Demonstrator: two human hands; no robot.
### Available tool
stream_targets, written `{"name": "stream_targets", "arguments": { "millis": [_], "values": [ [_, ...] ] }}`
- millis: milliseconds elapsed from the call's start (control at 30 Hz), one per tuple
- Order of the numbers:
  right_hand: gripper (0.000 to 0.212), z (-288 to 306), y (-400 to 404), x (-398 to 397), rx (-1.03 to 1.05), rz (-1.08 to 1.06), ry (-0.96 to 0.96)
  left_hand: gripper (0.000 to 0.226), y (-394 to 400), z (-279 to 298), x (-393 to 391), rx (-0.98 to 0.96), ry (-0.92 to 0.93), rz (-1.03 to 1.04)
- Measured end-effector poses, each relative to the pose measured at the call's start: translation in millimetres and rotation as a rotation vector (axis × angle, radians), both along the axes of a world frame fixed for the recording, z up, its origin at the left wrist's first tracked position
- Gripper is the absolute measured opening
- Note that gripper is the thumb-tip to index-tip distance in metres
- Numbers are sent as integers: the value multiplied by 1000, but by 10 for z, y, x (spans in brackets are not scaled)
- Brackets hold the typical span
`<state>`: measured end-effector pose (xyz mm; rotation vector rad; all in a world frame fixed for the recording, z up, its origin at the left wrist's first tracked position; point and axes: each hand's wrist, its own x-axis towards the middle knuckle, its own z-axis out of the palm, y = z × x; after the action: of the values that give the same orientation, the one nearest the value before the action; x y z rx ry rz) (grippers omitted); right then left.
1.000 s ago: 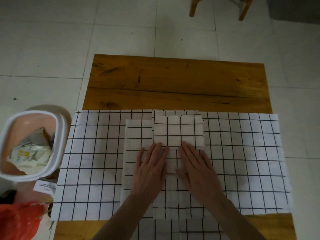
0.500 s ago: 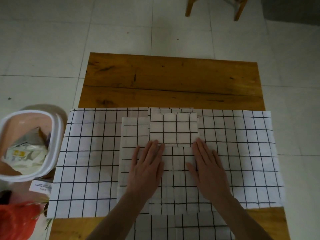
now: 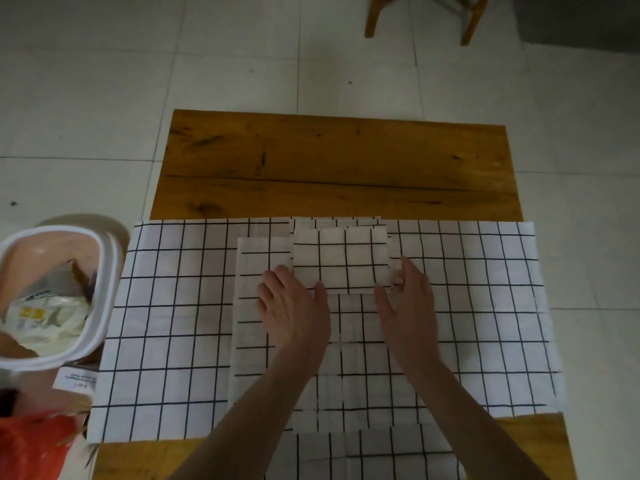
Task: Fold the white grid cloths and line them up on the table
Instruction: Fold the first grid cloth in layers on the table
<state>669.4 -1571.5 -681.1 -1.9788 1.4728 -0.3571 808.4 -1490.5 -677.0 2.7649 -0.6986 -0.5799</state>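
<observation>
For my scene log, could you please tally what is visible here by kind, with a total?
Hands: 2, left hand and right hand
Small folded grid cloth: 1
Large spread grid cloth: 1
Wooden table: 1
White-rimmed bin: 1
Red bag: 1
Wooden chair: 1
Total: 8; further overlapping cloth layers cannot be separated.

I have just the one head view, looking steeply down and forward at close range over the wooden table (image 3: pixel 332 161), its wide-angle edges seemingly a little warped.
</observation>
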Motion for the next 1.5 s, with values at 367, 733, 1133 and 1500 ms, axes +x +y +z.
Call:
{"name": "stream_targets", "arguments": {
  "millis": [367, 733, 1133, 1500],
  "values": [
    [49, -8, -211, 305, 368, -362, -167, 46, -155, 61, 6, -36, 62, 87],
    [55, 6, -247, 245, 520, -392, -410, 20, 12, 173, 19, -697, 399, 164],
    [52, 668, -379, 23, 447, 70, -389, 17, -4, 968, 193, -708, 808, 81],
    [9, 1998, -146, -178, 441, -14, -504, 22, 150, 2064, 84, -644, 903, 198]
  ]
}}
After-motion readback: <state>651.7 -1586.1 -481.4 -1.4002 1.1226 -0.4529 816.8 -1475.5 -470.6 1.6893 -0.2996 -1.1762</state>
